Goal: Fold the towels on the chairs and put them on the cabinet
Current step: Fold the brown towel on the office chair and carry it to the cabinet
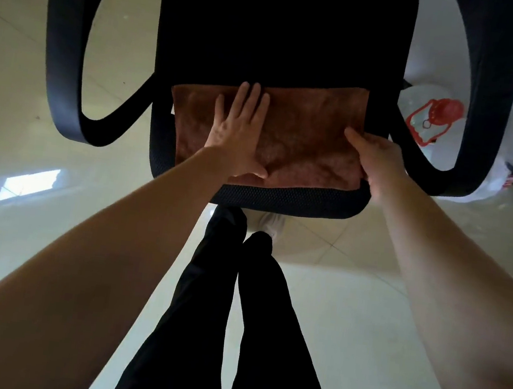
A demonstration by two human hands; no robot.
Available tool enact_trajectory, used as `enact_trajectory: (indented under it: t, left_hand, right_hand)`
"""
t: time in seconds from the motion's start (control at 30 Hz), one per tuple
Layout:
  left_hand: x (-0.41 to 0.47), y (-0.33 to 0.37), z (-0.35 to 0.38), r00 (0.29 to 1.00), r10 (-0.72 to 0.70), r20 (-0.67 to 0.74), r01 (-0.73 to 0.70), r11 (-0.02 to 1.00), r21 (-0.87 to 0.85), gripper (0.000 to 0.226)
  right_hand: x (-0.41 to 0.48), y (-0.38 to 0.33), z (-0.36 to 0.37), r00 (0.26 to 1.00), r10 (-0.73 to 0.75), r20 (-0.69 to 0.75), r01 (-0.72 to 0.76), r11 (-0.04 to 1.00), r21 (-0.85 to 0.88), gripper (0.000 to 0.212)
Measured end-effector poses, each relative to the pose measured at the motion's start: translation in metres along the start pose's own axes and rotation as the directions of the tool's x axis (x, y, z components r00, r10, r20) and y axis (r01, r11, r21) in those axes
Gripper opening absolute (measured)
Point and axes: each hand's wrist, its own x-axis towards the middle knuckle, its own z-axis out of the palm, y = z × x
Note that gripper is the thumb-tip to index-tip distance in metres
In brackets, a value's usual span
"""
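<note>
The head camera looks straight down on a black office chair (280,199) and the person's two bare forearms reaching out to it. A brown towel (304,135) lies spread flat on the front half of the mesh seat, a rough rectangle. Its far edge runs across the middle of the seat and its near edge stops just short of the seat's front rim.

The left hand (240,131) lies palm down on the left part of the towel. Its fingers are straight, close together and pointing away from the person, the thumb splayed toward the towel's near edge. It presses on the cloth and has hold of nothing.

The right hand (374,162) is at the towel's right edge. Its thumb lies on top of the cloth, pointing inward, and the other fingers curl down round the edge, so the hand pinches the towel there. The cloth ripples slightly between the two hands.

The left armrest (66,51) and the right armrest (490,93) loop out on either side of the seat. Below it are the person's legs (201,317) in black trousers and a white shoe (272,223) on the pale tiled floor (46,265). A clear water jug (432,119) with a red cap stands on the floor beyond the right armrest
</note>
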Motion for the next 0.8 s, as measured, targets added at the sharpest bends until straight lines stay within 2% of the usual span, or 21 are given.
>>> enact_trajectory:
  t: [0.1,0.3,0.33,0.43,0.5,0.57,0.63,0.73,0.8]
  left_hand:
    - [0.016,0.006,-0.003,0.995,-0.03,0.093,0.021,0.996,0.089,0.161]
    - [0.022,0.013,0.001,0.989,-0.057,0.133,0.038,0.988,0.148,0.171]
    - [0.023,0.012,0.002,0.989,-0.06,0.136,0.038,0.986,0.16,0.171]
    - [0.025,0.012,0.0,0.984,-0.072,0.164,0.042,0.983,0.178,0.172]
    - [0.024,0.013,-0.004,0.984,-0.054,0.17,0.023,0.983,0.182,0.171]
    - [0.017,0.009,-0.005,0.993,-0.009,0.114,-0.004,0.994,0.113,0.164]
    - [-0.003,0.003,-0.006,1.0,0.004,-0.016,-0.004,1.0,0.001,0.153]
    - [-0.04,-0.008,-0.003,0.974,-0.143,-0.176,0.111,0.978,-0.177,0.121]
    - [-0.054,-0.02,0.003,0.933,-0.332,-0.14,0.254,0.881,-0.398,0.095]
  right_hand:
    - [0.008,0.002,0.0,1.0,0.014,0.018,-0.014,1.0,0.023,0.012]
    - [0.011,0.007,-0.004,1.0,-0.016,0.017,0.017,0.999,-0.047,0.011]
    - [0.011,0.007,-0.004,0.999,-0.032,0.019,0.034,0.996,-0.087,0.012]
    - [0.013,0.011,-0.006,0.992,-0.093,0.089,0.116,0.947,-0.3,0.038]
    - [0.009,0.011,-0.01,0.987,-0.11,0.12,0.148,0.91,-0.387,0.042]
    - [0.006,0.01,-0.014,0.984,-0.14,0.11,0.174,0.886,-0.43,0.041]
    - [0.002,0.007,-0.019,0.981,-0.171,0.093,0.194,0.852,-0.486,0.042]
    - [-0.008,0.003,-0.023,0.981,-0.192,0.031,0.176,0.806,-0.566,0.042]
    - [-0.017,-0.001,-0.025,0.975,-0.221,-0.016,0.175,0.813,-0.556,0.038]
